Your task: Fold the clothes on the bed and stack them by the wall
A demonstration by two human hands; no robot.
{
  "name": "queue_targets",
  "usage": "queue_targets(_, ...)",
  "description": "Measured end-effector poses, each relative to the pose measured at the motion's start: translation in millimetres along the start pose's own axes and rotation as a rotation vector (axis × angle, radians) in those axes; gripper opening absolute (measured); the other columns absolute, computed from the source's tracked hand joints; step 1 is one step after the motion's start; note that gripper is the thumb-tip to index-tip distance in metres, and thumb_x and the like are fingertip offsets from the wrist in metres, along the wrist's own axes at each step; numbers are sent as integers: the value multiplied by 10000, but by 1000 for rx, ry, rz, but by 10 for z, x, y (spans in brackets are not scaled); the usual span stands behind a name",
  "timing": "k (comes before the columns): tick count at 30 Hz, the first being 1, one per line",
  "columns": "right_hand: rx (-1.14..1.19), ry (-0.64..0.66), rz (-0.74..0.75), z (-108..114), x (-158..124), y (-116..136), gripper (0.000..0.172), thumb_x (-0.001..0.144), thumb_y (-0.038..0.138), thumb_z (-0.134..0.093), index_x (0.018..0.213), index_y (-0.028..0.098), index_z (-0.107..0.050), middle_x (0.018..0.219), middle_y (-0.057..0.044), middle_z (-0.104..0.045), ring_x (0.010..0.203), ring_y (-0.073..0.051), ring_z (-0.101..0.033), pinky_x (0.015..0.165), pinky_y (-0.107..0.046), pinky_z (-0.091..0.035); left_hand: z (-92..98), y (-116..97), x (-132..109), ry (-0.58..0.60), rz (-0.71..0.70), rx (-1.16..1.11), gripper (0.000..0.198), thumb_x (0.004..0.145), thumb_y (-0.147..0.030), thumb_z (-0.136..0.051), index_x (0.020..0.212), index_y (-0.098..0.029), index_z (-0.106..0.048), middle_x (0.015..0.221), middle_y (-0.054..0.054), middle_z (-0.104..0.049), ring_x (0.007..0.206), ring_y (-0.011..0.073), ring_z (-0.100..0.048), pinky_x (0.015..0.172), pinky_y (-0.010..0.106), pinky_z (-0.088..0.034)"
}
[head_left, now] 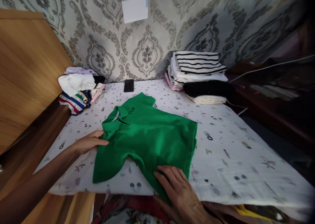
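A green polo shirt (152, 132) with dark lettering on its chest lies spread on a patterned white sheet. Its collar points left and its hem right. With my left hand (92, 141) I pinch the shoulder beside the collar, between fingers and thumb. My right hand (180, 193) is at the shirt's near side, close to the hem, its fingers curled over the cloth and the thumb low at the edge. That side of the shirt hangs slightly over the bed's front edge. Part of the fabric under my right palm is hidden.
A loose pile of clothes (78, 86) lies at the back left beside a wooden panel (27, 70). Folded clothes (199, 70), a striped one on top, are stacked at the back right. A black phone (128, 85) rests near the wall. A white cable (270, 64) runs at right.
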State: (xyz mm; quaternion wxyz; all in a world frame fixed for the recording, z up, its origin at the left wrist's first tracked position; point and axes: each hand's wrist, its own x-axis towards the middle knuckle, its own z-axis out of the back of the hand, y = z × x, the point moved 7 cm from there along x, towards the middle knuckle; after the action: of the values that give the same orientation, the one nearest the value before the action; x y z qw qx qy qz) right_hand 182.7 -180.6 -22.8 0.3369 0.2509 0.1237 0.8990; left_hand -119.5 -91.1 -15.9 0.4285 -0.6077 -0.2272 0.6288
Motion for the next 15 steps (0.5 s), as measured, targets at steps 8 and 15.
queue_targets(8,246,109,-17,305,199,-73,268,965,77,-391,998,213,-620,937,-61,-683,841,-178,-658,730,-295,-535,297,60,-173,-166,50,-281,604,512,-365,-939,1056,-219,-722,1039,81,-790,949,288,-753,824,347,-613)
queue_targets(15,287,274,4,162,71,-114,291,945,132,-453,1089,241,-681,999,-73,-714,897,-185,-700,790,-297,-577,185,311,-256,-38,200,-272,607,458,-391,-962,992,-215,-734,965,86,-788,963,294,-741,853,359,-593)
